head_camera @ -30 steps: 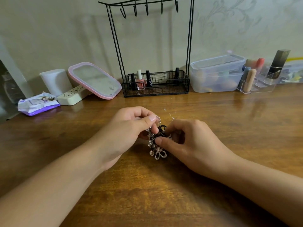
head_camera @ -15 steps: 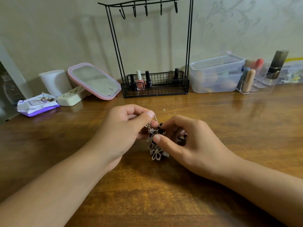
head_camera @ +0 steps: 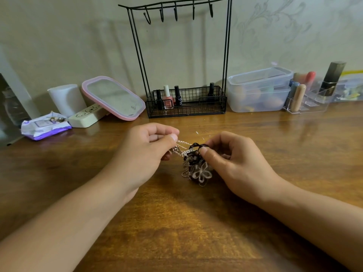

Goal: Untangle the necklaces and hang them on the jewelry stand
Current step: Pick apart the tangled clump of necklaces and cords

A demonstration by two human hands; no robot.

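Head view: a wooden table [head_camera: 176, 232] is seen against a pale wall, and at its back edge a black wire jewelry stand [head_camera: 180, 55] is set upright, its five hooks bare. The stand's wire basket [head_camera: 186, 104] is occupied by nail polish bottles [head_camera: 177, 96] — one pink with a white cap, the others dark. To the right, two clear plastic tubs [head_camera: 259, 89] are stacked, with blurred orange and pinkish shapes visible through the lower one. Beside them a clear acrylic organizer [head_camera: 308, 102] is filled with upright tubes and a dark bottle. To the left, a pink-rimmed mirror [head_camera: 114, 99] is tilted back, with a cream case [head_camera: 86, 117], a white cup [head_camera: 66, 99] and a wipes packet [head_camera: 45, 126] near it.

The tangled necklaces [head_camera: 193, 163] are held just above the table between the two hands, in front of the stand and well apart from it. A dark cord, silver chains and a pale flower-shaped pendant are bunched into one clump — no strand is free. A silver chain is pinched by the curled fingers of the left hand [head_camera: 145, 154] and drawn leftward; the dark knot is gripped between thumb and fingers of the right hand [head_camera: 233, 165].
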